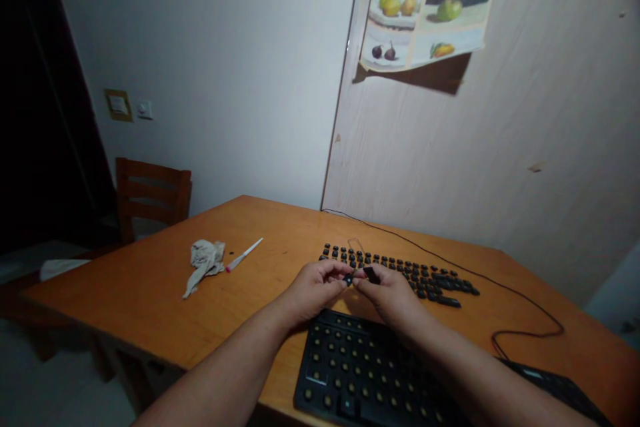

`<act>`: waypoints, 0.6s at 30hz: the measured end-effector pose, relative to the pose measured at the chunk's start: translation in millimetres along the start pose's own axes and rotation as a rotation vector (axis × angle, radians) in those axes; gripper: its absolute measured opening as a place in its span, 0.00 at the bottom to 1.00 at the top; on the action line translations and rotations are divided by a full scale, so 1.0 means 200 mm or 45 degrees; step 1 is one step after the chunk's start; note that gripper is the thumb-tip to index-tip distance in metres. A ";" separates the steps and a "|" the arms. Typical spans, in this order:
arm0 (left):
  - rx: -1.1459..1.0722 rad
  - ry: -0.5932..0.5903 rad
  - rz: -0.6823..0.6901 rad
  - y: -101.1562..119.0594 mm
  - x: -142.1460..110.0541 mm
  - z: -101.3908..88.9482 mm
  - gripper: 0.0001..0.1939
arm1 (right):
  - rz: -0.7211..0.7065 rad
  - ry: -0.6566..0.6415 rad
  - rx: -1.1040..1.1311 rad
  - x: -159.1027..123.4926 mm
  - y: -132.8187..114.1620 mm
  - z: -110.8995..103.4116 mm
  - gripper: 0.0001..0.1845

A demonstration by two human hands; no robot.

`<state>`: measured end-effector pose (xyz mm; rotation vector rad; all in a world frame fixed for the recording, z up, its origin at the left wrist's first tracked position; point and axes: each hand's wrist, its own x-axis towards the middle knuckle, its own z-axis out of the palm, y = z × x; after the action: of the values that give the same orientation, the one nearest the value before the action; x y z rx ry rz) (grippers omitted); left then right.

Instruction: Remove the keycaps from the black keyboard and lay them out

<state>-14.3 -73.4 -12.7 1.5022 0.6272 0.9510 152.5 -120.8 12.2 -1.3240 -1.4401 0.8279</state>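
Note:
My left hand point(316, 288) pinches a small black keycap point(349, 278) between thumb and fingertips, above the table behind the keyboard. Close beside it, my right hand point(393, 293) is closed on a small, flat black piece point(371, 274) whose kind I cannot make out; its fingertips meet the keycap. Below both hands lies a black keyboard base point(360, 370) with most of its keys off, showing rows of pale round key mounts. My right forearm covers part of it. Rows of loose black keycaps point(435, 280) are laid out just beyond my hands.
A crumpled grey cloth point(206, 259) and a white stick with a pink end point(245, 255) lie to the left on the wooden table point(165, 307). A black cable point(500, 275) curves along the right. A wooden chair point(153, 192) stands at the far left.

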 end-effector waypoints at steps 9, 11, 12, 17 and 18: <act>0.007 -0.032 0.022 -0.01 0.01 0.00 0.18 | 0.261 -0.035 0.118 0.01 -0.01 0.01 0.11; 0.074 -0.024 0.034 0.00 0.01 0.01 0.18 | 0.310 -0.046 0.142 0.02 -0.01 0.02 0.11; 0.119 -0.018 0.048 0.01 0.00 0.01 0.17 | 0.335 -0.051 0.153 0.02 -0.01 0.02 0.11; 0.412 -0.017 0.190 0.02 0.00 0.01 0.12 | 0.456 -0.064 0.201 0.03 0.01 0.03 0.13; 0.468 -0.024 0.221 0.02 0.00 0.01 0.12 | 0.472 -0.069 0.213 0.03 0.01 0.03 0.13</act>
<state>-13.7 -75.9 -8.8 1.9150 0.6928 0.9886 148.3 -113.6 10.1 -1.4689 -1.1520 1.2068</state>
